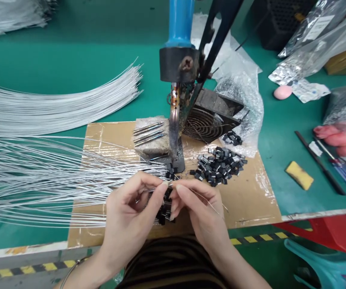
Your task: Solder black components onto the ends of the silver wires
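Observation:
My left hand (131, 212) pinches thin white wires (40, 176) whose ends carry small black parts (164, 208). My right hand (200, 208) meets it fingertip to fingertip, pinching the end of a thin wire at the same cluster. Both hands hover over a brown cardboard sheet (251, 200), just in front of the tip of a blue-handled soldering iron (177, 52) on a stand. A pile of small black components (218, 164) lies to the right of the iron.
Bundles of white wires (55, 104) fan across the left of the green table (70, 48). Behind the iron sit a small fan (209, 120), a sponge block with metal tips (150, 134) and plastic bags (239, 84). A yellow sponge (299, 175) and tools (335, 160) lie right.

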A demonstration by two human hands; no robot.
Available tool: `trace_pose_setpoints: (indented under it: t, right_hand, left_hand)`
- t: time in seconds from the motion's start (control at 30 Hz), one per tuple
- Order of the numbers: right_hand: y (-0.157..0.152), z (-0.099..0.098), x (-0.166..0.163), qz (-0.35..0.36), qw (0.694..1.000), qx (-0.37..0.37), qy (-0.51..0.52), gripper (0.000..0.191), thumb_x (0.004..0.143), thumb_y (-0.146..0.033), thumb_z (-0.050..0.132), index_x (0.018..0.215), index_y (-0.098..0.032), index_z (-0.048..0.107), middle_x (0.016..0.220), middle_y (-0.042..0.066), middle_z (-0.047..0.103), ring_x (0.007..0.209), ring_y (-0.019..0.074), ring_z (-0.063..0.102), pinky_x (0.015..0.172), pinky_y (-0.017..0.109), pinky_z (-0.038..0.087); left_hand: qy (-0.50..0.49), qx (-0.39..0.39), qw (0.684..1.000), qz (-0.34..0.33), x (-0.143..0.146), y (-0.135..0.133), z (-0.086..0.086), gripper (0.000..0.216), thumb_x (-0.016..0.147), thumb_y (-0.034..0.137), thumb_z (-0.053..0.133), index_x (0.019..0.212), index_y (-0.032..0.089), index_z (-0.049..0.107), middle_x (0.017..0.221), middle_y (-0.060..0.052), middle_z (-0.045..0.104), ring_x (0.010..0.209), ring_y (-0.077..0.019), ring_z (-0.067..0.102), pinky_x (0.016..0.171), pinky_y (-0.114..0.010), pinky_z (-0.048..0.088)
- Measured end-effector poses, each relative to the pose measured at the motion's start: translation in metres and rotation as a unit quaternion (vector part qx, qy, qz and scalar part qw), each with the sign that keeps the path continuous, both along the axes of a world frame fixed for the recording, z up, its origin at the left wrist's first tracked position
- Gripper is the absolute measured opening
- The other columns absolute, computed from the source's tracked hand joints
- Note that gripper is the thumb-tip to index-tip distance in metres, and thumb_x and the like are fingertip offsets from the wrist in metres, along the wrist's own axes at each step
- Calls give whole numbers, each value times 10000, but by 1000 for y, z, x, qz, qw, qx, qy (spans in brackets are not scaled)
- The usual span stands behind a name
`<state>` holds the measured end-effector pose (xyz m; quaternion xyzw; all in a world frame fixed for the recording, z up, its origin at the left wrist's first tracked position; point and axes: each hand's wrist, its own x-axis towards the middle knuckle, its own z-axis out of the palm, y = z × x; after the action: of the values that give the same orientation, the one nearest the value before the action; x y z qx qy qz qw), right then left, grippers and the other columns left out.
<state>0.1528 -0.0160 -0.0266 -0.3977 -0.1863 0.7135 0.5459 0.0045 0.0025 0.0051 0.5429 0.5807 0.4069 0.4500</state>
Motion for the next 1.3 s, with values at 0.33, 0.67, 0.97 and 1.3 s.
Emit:
trace_pose_setpoints:
  t: [0.33, 0.67, 0.97, 1.3]
  right_hand:
    - [1, 0, 0, 7, 1000, -4, -16, 67, 917, -269, 820, 968, -246, 858, 772, -8, 786, 563, 66, 704, 560, 142, 631]
    - [-2, 1, 2, 5, 999, 2, -32, 56, 920, -262, 815, 952, -232, 849, 761, -5, 784, 538, 73, 695, 542, 152, 603]
    - [4, 4, 11, 44, 999, -24, -15, 87, 896, -281, 834, 876, -196, 835, 699, -2, 749, 508, 85, 671, 507, 171, 595]
    - [8, 7, 16, 67, 997, -40, -14, 134, 873, -307, 847, 854, -176, 834, 702, 9, 738, 505, 88, 656, 493, 176, 594]
  left_hand:
    - [33, 12, 999, -14, -2, -5, -1, 90, 956, 204, 708, 890, 262, 730, 755, 48, 713, 647, -74, 638, 586, -147, 490]
    - [73, 28, 997, -25, -4, -6, -1, 74, 967, 218, 700, 902, 241, 728, 748, 25, 713, 642, -94, 633, 587, -184, 492]
    - [101, 37, 993, -38, -6, -5, -2, 87, 953, 216, 701, 872, 225, 730, 700, 19, 660, 566, -93, 541, 502, -211, 403]
    - [96, 34, 994, -45, -6, -5, -2, 91, 960, 210, 692, 876, 232, 719, 681, 38, 590, 526, -80, 415, 474, -218, 341]
